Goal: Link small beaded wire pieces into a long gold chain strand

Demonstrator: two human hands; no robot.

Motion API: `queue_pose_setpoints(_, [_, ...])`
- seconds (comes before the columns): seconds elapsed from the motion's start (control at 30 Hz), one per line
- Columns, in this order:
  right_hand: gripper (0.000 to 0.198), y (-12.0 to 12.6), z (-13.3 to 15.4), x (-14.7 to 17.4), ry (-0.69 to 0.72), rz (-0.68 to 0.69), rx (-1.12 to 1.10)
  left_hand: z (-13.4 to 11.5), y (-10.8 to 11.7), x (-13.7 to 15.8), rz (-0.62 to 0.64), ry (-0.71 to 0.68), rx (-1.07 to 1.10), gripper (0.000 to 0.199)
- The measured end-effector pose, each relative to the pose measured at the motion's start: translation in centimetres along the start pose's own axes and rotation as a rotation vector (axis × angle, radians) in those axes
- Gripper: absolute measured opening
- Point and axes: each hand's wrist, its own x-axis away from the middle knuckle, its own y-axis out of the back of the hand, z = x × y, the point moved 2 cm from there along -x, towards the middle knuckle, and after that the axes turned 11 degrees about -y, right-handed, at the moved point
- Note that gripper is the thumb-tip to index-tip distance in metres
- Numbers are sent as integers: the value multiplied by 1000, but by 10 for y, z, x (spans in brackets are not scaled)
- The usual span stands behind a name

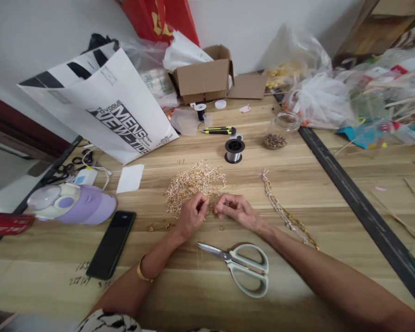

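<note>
My left hand (194, 211) is closed in a pinch at the near edge of a heap of small gold and clear beads (190, 182). Close beside it, my right hand (235, 210) pinches with thumb and forefinger. What the fingertips hold is too small to make out. A small gold ring (222, 228) lies on the table just below the hands. Nearer to me rest scissors (242, 267) with pale handles, their blades slightly apart. Gold and silver chains (285, 214) stretch out right of my right hand. A few gold pieces (159, 227) lie left of my left wrist.
Beyond the beads stand a wire spool (234, 151), a yellow-black utility knife (218, 131) and a glass jar of beads (280, 131). At left are a phone (111, 244), a purple bottle (74, 203) and a white paper bag (107, 106). A cardboard box (204, 80) sits against the wall.
</note>
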Motion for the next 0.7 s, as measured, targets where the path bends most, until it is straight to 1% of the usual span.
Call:
queue_pose_setpoints(0.07, [30, 1, 2, 0, -10, -18, -29, 1, 1, 0, 5, 40, 97, 19])
queue_pose_setpoints(0.2, [29, 3, -2, -2, -43, -39, -160, 1, 2, 0, 7, 145, 337, 21])
queue_pose_setpoints(0.3, [26, 4, -6, -4, -44, -16, -264, -1, 3, 0, 6, 186, 411, 23])
queue_pose_setpoints(0.37, [25, 4, -8, -4, -57, -4, -328, -3, 3, 0, 22, 154, 403, 23])
queue_pose_setpoints(0.47, [24, 2, -5, -4, -83, 17, -404, -7, 2, 0, 60, 51, 339, 17])
queue_pose_setpoints(0.53, [23, 1, -3, -3, -97, 30, -431, -7, 1, 0, 78, 6, 322, 13])
queue_pose_setpoints(0.7, [22, 1, -3, -2, -107, 42, -424, -6, -2, 2, 101, -4, 346, 14])
